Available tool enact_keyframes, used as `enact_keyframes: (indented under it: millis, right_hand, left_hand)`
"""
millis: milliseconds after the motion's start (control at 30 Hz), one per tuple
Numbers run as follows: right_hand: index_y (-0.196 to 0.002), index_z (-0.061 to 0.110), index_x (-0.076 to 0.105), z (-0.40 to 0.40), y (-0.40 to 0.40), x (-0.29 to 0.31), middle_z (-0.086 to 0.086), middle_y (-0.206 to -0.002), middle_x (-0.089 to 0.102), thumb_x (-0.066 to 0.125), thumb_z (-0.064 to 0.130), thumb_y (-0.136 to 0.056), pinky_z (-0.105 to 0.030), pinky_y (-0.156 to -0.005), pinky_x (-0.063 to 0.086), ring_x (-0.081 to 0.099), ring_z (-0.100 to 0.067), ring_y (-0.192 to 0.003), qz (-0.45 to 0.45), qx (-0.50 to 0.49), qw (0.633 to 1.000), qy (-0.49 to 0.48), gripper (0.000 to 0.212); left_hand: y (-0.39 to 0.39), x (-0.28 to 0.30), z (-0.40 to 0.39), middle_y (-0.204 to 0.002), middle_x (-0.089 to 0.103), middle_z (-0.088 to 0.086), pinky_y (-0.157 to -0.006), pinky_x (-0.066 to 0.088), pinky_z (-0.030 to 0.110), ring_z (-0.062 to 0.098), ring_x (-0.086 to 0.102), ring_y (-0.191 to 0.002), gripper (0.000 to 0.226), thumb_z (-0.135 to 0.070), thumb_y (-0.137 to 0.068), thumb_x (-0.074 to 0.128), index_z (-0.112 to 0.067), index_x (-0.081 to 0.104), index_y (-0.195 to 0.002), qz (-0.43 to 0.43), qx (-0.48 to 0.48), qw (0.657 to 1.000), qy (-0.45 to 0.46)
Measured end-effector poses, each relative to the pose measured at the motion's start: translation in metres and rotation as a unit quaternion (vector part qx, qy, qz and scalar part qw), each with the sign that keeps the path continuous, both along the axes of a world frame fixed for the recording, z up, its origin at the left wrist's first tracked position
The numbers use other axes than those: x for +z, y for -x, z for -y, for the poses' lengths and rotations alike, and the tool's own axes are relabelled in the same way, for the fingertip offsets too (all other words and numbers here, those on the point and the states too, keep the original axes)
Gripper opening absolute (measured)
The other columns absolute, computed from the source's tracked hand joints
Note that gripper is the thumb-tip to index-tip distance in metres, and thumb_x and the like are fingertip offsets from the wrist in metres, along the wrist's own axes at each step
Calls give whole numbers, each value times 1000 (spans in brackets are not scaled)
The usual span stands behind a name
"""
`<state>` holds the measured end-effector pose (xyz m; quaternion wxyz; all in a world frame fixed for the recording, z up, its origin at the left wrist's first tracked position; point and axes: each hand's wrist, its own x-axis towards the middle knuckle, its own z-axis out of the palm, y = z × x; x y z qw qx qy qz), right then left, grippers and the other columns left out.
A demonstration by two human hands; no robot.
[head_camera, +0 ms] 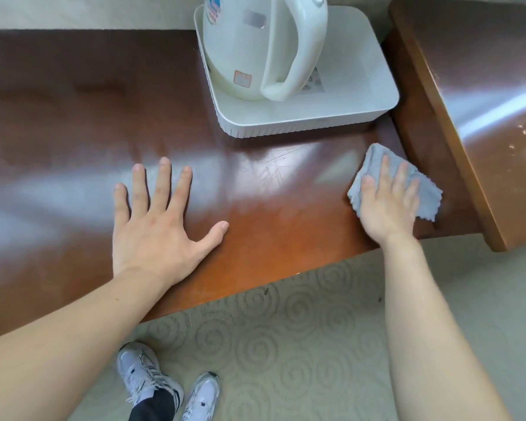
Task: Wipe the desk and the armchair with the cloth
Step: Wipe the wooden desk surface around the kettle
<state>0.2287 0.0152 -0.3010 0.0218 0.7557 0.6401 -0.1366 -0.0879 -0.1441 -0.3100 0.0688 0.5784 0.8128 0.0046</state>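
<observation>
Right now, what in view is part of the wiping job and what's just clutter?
Job: cloth under right hand; desk; left hand flat on it.
Just there: kettle, white tray, raised wooden unit, carpet. No armchair in view.

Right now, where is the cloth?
In the head view, the cloth lies under the right hand at the desk's right end, in front of the white tray.

Grey cloth (pixel 374 165) crumpled flat on glossy brown desk (pixel 255 183), right end.
</observation>
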Motion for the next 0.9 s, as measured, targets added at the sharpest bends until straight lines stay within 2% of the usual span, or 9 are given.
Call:
enact_keyframes:
  millis: [100, 233, 333, 400, 533, 633, 767, 833, 900]
  right_hand:
    - [-157, 36, -3, 72, 33, 1, -5, -166, -10, 8, 56, -100, -52, -120, -6, -13, -35, -151, -21, 9, 999, -38, 61]
    - [-155, 40, -12, 139, 63, 1, -1, -164, -22, 2, 61, -99, -42, -118, -20, -26, -28, -148, -45, 98, 994, -9, 61]
    - [-156, 39, -7, 107, 41, 0, -5, -165, -14, 6, 59, -99, -43, -119, -15, -18, -32, -150, -13, 124, 992, -22, 62]
    - [-157, 34, -1, 60, 18, -3, -11, -166, -5, 12, 55, -102, -50, -121, -7, -9, -38, -151, 19, 86, 995, -36, 61]
    - [-157, 34, -2, -18, -6, -3, -7, -166, -9, 16, 52, -103, -51, -121, -7, -14, -36, -150, 4, 18, 1000, -17, 60]
    - [-157, 33, -5, -16, 10, 1, -6, -166, -10, 14, 48, -103, -52, -121, -7, -15, -34, -151, 8, 28, 999, -23, 59]
    - [-157, 36, -8, 58, 72, 6, -5, -166, -13, 15, 49, -103, -53, -121, -7, -19, -31, -150, -9, 152, 988, -22, 60]
    - [-158, 32, -4, 104, 108, 3, -5, -166, -10, 20, 49, -102, -53, -122, -5, -17, -31, -151, -14, 216, 975, -40, 63]
    - [-159, 26, -1, 120, 123, 0, -3, -167, -4, 23, 52, -101, -51, -122, -3, -13, -28, -152, -24, 231, 972, -40, 67]
  left_hand:
    - [-2, 2, -1, -168, 8, 4, -121, 6, 54, 33, -2, -153, 101, -91, -79, 14, -28, 13, -160, -8, 0, 1000, 7]
    - [-2, 4, -2, -167, 11, 6, -120, 8, 55, 35, 1, -152, 101, -90, -81, 17, -26, 16, -159, -6, -5, 1000, 6]
    - [-1, 4, -2, -167, 13, 6, -120, 8, 56, 36, 3, -152, 100, -89, -81, 21, -25, 18, -159, -6, -2, 1000, 7]
    - [-1, 3, -2, -167, 13, 6, -120, 7, 56, 36, 3, -152, 100, -89, -81, 21, -25, 19, -158, -3, -4, 1000, 4]
    - [-2, 4, -2, -167, 13, 7, -119, 10, 55, 37, 4, -151, 100, -88, -82, 20, -24, 19, -158, -20, -1, 1000, 8]
    - [-3, 5, -2, -167, 14, 8, -119, 8, 55, 38, 4, -151, 100, -87, -82, 21, -23, 20, -158, -14, -5, 1000, 10]
    - [-2, 7, -2, -166, 14, 8, -119, 9, 56, 39, 4, -151, 100, -87, -81, 21, -23, 19, -158, -17, -3, 1000, 19]
    - [-1, 9, -2, -167, 13, 8, -119, 9, 56, 38, 3, -151, 100, -87, -81, 20, -24, 18, -158, -12, -3, 1000, 22]
    - [-1, 8, -2, -167, 12, 7, -120, 9, 56, 37, 3, -152, 101, -88, -80, 20, -25, 17, -158, -13, -5, 1000, 27]
